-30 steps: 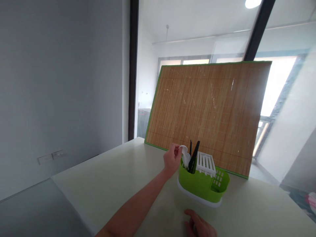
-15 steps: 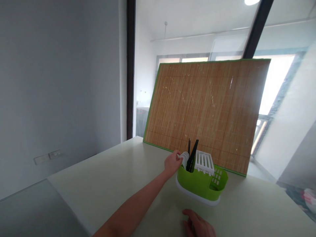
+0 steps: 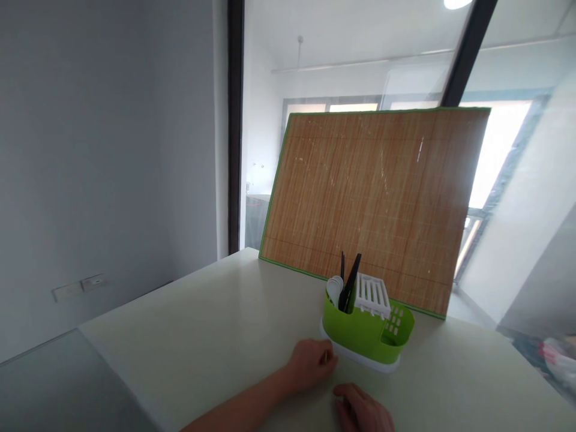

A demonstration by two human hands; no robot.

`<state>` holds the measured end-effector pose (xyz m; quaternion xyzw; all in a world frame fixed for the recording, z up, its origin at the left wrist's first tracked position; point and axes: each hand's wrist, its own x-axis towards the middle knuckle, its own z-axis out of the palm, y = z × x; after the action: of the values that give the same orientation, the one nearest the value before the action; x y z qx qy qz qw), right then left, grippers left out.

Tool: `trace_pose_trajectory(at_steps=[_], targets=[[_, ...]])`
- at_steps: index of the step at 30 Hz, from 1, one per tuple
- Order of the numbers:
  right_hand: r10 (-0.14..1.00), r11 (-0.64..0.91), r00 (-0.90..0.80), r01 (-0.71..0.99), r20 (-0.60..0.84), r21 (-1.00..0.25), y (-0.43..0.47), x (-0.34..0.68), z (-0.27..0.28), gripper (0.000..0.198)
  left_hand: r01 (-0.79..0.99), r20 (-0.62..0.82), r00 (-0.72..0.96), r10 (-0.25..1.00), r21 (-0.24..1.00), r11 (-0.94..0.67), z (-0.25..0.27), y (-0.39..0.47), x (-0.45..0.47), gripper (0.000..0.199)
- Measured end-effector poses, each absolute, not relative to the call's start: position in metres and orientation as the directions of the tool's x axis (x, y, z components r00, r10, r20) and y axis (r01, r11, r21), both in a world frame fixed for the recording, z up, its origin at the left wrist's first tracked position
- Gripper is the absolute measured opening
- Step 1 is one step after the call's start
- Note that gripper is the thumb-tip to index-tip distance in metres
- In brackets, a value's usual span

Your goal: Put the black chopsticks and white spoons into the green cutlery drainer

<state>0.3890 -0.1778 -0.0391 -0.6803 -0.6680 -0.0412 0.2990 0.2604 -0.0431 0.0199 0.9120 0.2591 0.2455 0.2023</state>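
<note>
On the white table stands a green utensil caddy (image 3: pixel 355 327) with a white base. White spoons (image 3: pixel 333 289) lean in its left end, beside a black-handled utensil (image 3: pixel 350 287) and thin black sticks (image 3: pixel 342 265). A white slatted rack (image 3: pixel 372 294) sits across the caddy's top. My left hand (image 3: pixel 311 363) rests near the base's front left, its fingers curled in, with nothing seen in them. Lower down, my right hand (image 3: pixel 363 409) lies at the table's near side. Its index finger and thumb are apart and hold nothing visible; part of this hand is cut off by the frame.
Behind the caddy a bamboo mat (image 3: pixel 369 198) with a green border leans upright against a glass partition. The white tabletop (image 3: pixel 216 324) extends to both sides. At the left is a grey wall (image 3: pixel 108 150) with a socket (image 3: pixel 93 281).
My left hand has let go of the spoons and come down toward me, to the front of the caddy. The spoons stay in the caddy. My right hand has hardly moved.
</note>
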Motion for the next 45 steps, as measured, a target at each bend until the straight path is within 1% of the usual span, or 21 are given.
trace_pose_trajectory(at_steps=[2,4,7,10,12,13,14,16,18,19,23,28,32,35,38,45], targets=[[0.894,0.067,0.093,0.939,0.437,-0.337,-0.179,0.388,-0.036,0.020,0.373,0.259,0.837,0.483,0.376,-0.848,0.011,-0.048,0.258,0.014],[0.904,0.071,0.080,0.941,0.420,-0.331,-0.179,0.387,-0.033,0.020,0.387,0.228,0.857,0.462,0.308,-0.869,0.008,-0.049,0.258,0.014],[0.903,0.074,0.091,0.931,0.421,-0.358,-0.180,0.387,-0.028,0.020,0.406,0.216,0.855,0.471,0.285,-0.868,0.008,-0.047,0.260,0.017],[0.852,0.033,0.162,0.932,0.497,-0.361,-0.183,0.397,-0.018,0.024,0.391,0.217,0.863,0.456,0.284,-0.876,0.008,-0.044,0.261,0.018],[0.795,-0.040,0.226,0.945,0.563,-0.324,-0.187,0.409,-0.005,0.027,0.385,0.211,0.868,0.449,0.283,-0.878,0.006,-0.043,0.261,0.019],[0.772,-0.100,0.270,0.946,0.576,-0.309,-0.189,0.417,0.003,0.029,0.388,0.206,0.869,0.450,0.281,-0.878,0.005,-0.043,0.261,0.020],[0.743,-0.194,0.347,0.930,0.572,-0.313,-0.192,0.424,0.012,0.031,0.391,0.204,0.868,0.452,0.277,-0.877,0.005,-0.043,0.261,0.020],[0.693,-0.384,0.491,0.871,0.529,-0.305,-0.196,0.439,0.028,0.036,0.394,0.209,0.867,0.452,0.266,-0.880,0.004,-0.042,0.261,0.021],[0.686,-0.478,0.557,0.830,0.468,-0.288,-0.198,0.450,0.040,0.039,0.394,0.222,0.866,0.449,0.253,-0.884,0.004,-0.042,0.261,0.021],[0.697,-0.499,0.567,0.823,0.440,-0.270,-0.199,0.454,0.043,0.038,0.394,0.226,0.865,0.448,0.248,-0.885,0.004,-0.042,0.261,0.021],[0.752,-0.503,0.537,0.842,0.381,-0.194,-0.194,0.461,0.044,0.031,0.393,0.229,0.865,0.446,0.243,-0.887,0.002,-0.040,0.262,0.021],[0.756,-0.518,0.495,0.853,0.428,-0.070,-0.186,0.460,0.044,0.025,0.402,0.218,0.863,0.456,0.251,-0.881,0.001,-0.039,0.262,0.023],[0.767,-0.498,0.451,0.867,0.457,-0.021,-0.185,0.464,0.050,0.022,0.420,0.193,0.859,0.475,0.267,-0.868,0.004,-0.040,0.261,0.023],[0.781,-0.480,0.437,0.877,0.446,-0.018,-0.190,0.475,0.052,0.022,0.414,0.185,0.862,0.472,0.282,-0.866,0.006,-0.041,0.260,0.022],[0.782,-0.483,0.451,0.875,0.429,-0.040,-0.200,0.495,0.052,0.024,0.397,0.197,0.865,0.462,0.296,-0.869,0.006,-0.041,0.259,0.022],[0.756,-0.545,0.544,0.831,0.363,-0.112,-0.237,0.570,0.050,0.033,0.390,0.209,0.860,0.465,0.318,-0.864,0.005,-0.039,0.260,0.022]])
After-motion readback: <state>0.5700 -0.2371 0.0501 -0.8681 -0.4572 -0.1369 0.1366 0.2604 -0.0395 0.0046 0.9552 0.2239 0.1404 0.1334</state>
